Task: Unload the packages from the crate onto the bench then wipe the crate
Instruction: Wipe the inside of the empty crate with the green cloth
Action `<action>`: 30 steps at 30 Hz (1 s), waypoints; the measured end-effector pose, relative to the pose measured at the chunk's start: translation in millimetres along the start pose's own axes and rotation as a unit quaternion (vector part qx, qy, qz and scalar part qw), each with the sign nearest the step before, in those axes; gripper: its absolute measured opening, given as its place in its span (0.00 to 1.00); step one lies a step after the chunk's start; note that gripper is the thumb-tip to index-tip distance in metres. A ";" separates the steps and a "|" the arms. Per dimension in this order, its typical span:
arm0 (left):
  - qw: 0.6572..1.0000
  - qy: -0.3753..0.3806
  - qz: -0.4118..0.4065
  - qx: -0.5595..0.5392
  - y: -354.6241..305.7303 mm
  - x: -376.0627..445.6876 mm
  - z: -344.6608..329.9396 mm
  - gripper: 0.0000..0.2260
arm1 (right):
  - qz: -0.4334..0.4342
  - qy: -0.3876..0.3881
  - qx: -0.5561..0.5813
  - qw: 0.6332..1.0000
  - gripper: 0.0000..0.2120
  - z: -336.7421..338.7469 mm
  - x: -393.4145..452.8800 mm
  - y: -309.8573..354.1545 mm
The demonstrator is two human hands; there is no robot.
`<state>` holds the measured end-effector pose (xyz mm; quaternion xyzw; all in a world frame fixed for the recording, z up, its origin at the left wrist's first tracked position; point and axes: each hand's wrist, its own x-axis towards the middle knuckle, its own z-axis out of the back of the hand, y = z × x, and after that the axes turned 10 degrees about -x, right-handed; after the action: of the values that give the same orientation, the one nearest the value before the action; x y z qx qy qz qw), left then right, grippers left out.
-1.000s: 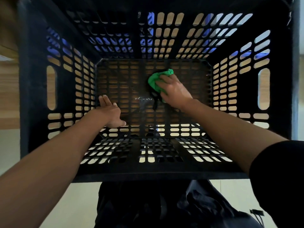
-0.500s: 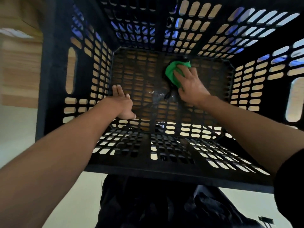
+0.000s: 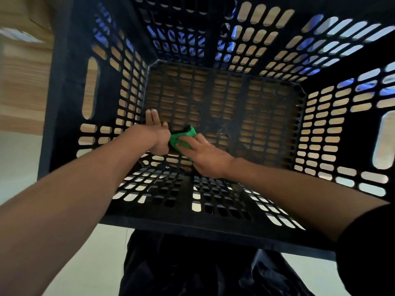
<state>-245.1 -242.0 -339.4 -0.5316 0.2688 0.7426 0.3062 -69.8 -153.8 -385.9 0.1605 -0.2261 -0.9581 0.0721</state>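
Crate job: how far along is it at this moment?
Unloading looks done: no packages lie inside the black crate. Wiping is in hand: the right hand presses a green cloth on the crate floor near its front-left corner, while the left hand rests flat beside it, fingers straight. Left to do, as far as one can judge: the rest of the floor and the walls; which parts are already wiped cannot be told.

Bare forearms; black sleeve [image 3: 367, 238] on right; dark trousers [image 3: 192, 268].

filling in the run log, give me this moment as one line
stage: wiping crate floor | right hand: presses green cloth | left hand: open, beside cloth | packages: none visible in crate
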 end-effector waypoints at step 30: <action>0.990 0.035 -0.012 0.135 23.6 -17.7 -6.8 0.35 | -0.063 -0.040 0.011 0.997 0.28 23.0 31.3 -30.6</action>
<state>-254.0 -265.7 -322.7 -0.5141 0.3707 0.6768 0.3744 -108.9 -123.8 -389.0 0.1368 -0.2285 -0.9639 0.0006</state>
